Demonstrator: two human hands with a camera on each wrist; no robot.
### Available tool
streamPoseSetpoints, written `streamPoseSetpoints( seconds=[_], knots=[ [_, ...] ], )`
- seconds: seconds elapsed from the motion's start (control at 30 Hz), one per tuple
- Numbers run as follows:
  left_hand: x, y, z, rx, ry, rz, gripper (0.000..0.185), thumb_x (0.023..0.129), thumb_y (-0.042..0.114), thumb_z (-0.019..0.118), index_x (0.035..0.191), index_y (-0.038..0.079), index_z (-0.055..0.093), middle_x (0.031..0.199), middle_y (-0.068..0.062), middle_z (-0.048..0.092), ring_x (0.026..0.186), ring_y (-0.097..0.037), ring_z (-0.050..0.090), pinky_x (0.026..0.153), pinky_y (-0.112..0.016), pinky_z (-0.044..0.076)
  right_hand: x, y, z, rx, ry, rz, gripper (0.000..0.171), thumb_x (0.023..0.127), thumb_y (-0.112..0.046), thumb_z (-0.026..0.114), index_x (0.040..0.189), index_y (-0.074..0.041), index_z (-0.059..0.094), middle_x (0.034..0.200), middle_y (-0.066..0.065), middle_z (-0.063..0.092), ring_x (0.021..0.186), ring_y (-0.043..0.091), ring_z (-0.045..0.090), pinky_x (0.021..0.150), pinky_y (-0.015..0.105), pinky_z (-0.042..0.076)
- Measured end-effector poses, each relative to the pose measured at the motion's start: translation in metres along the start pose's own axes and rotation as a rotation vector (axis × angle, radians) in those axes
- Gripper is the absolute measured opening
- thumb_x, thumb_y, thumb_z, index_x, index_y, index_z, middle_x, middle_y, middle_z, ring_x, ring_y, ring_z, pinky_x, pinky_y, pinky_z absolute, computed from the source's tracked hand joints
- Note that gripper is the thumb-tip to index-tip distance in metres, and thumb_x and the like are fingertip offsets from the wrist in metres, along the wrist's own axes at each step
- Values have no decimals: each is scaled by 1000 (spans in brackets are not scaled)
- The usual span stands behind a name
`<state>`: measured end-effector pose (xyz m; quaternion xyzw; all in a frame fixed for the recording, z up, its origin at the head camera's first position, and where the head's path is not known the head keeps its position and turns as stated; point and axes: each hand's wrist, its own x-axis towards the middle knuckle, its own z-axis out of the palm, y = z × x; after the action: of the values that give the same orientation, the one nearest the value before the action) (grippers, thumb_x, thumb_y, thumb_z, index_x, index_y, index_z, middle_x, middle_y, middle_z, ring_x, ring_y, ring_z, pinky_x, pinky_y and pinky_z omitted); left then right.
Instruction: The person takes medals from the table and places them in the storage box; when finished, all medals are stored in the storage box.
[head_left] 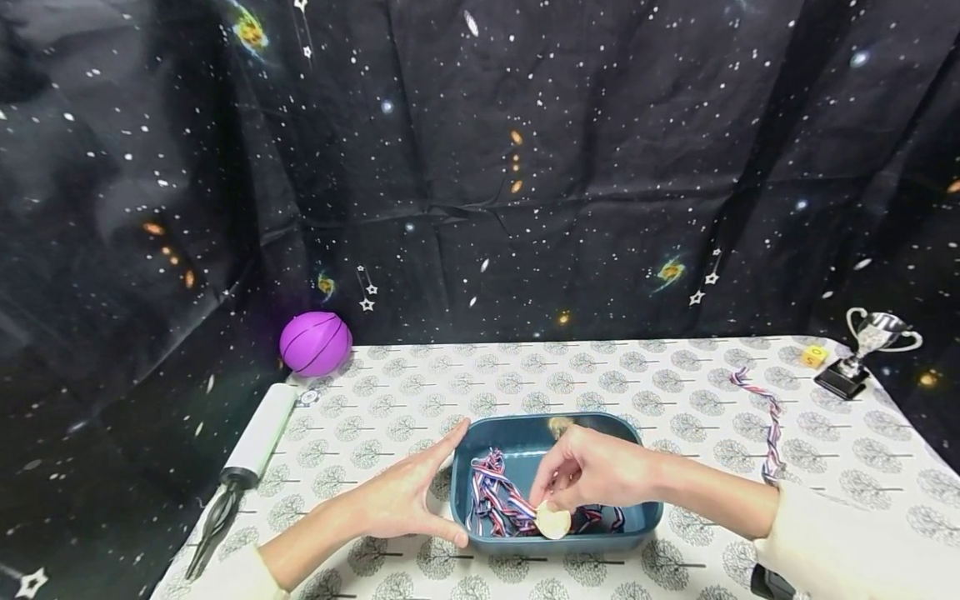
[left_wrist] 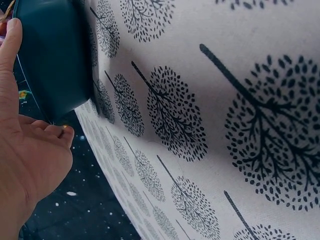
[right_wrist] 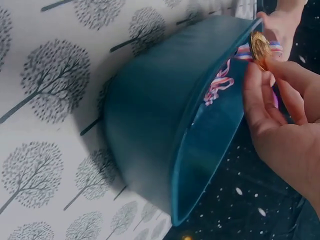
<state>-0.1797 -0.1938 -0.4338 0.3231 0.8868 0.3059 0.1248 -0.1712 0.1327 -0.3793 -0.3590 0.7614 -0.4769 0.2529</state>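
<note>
A teal bin (head_left: 633, 517) sits on the tree-print tablecloth near the front edge. Inside it lie red, white and blue ribbons (head_left: 497, 500). My right hand (head_left: 557, 500) reaches over the bin and pinches a gold medal (head_left: 553, 523) between thumb and fingertips, just above the near wall. The right wrist view shows the medal (right_wrist: 260, 46) at the bin's rim (right_wrist: 200, 125) with its ribbon (right_wrist: 220, 82) trailing inside. My left hand (head_left: 431, 493) rests flat against the bin's left wall, fingers straight and thumb along the near corner. The left wrist view shows the bin wall (left_wrist: 50, 60).
A purple ball (head_left: 316, 342) sits at the table's back left, with a white pump with a black handle (head_left: 253, 442) along the left edge. A loose striped ribbon (head_left: 763, 417) lies at the right. A silver trophy (head_left: 862, 350) and a small yellow block (head_left: 813, 356) stand at the back right.
</note>
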Motion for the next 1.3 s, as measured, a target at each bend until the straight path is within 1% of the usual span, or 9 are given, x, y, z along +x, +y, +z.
streamPoseSetpoints(
  seconds=[0.03,0.1,0.3,0.63,0.8,0.97,1.1,1.17,1.3],
  knots=[
    [0,0,0,-1,1,1,142,70,58,95,173,24,3,177,-10,13,159,-30,24,127,-55,24,-1,2,-1,-1,-11,6,15,90,9,77,97,-3,83,83,5,79,69,7,67,61,15,51],
    [1,0,0,-6,1,5,142,70,57,96,173,23,3,177,-11,13,159,-30,23,127,-55,23,-3,6,-4,-24,-15,6,17,89,11,76,95,-3,83,84,5,79,68,6,65,59,15,50],
    [1,1,0,-15,-1,0,143,70,56,96,173,23,3,177,-10,12,159,-29,22,128,-55,22,-2,16,-14,-91,47,51,19,86,15,77,91,-3,83,88,2,80,70,9,68,62,18,56],
    [0,1,0,-6,2,-8,142,70,58,95,173,25,2,177,-10,13,159,-29,23,127,-55,23,9,30,-21,-225,186,10,12,85,11,80,90,1,81,83,4,78,74,10,70,69,23,61],
    [0,1,1,7,4,-6,142,70,59,95,173,26,2,177,-10,13,159,-29,23,127,-55,23,14,34,-21,-212,266,50,11,87,11,80,92,1,81,83,6,78,73,13,69,64,24,59],
    [0,1,0,7,5,-3,141,70,59,95,172,28,2,177,-9,13,159,-29,23,127,-56,24,17,39,-21,-193,348,101,8,87,7,82,92,0,81,80,4,77,69,17,68,53,22,51],
    [1,2,0,5,9,3,141,71,59,95,173,27,3,177,-10,14,159,-29,24,127,-56,24,18,42,-22,-187,419,122,7,85,3,85,89,-2,81,79,3,78,69,19,71,56,26,57],
    [0,2,0,10,9,2,141,71,59,94,173,27,3,177,-9,14,159,-29,24,127,-56,24,19,44,-21,-193,448,120,8,84,2,86,87,-2,81,80,3,78,70,18,73,62,27,61],
    [0,2,1,14,3,0,141,71,59,94,173,26,3,177,-7,12,159,-30,24,127,-56,24,18,49,-19,-243,512,124,9,83,0,88,86,-3,80,77,1,78,67,14,72,62,25,61]
  ],
)
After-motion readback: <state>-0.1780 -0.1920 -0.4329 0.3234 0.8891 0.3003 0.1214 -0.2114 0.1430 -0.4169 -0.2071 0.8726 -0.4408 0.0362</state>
